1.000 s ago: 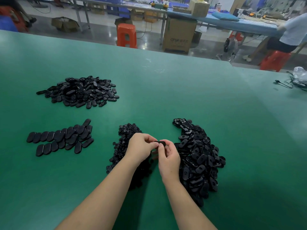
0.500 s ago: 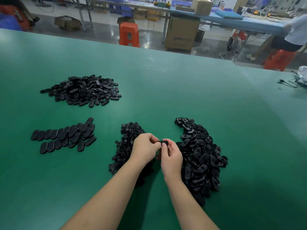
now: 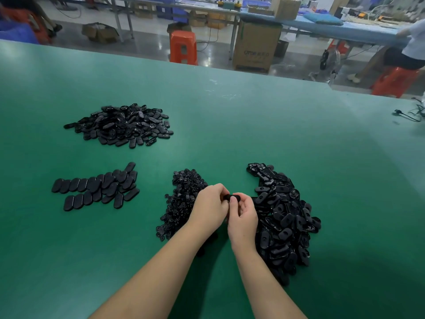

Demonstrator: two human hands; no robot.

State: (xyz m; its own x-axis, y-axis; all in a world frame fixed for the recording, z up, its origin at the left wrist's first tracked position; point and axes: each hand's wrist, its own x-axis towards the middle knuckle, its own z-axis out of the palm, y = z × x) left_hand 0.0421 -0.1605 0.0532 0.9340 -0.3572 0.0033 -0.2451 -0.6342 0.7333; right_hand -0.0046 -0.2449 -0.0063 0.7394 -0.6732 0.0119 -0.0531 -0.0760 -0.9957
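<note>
Between two loose heaps on the green worktop, my left hand and right hand are together, both pinching one small black oval part just above the surface. A heap of tiny black pieces lies just left of them, and a pile of larger oval shells just right. Overlapping rows of ovals lie further left, with another pile behind. Bare green runs to the far edge. Beyond it a cardboard box stands on the floor, its contents out of sight.
</note>
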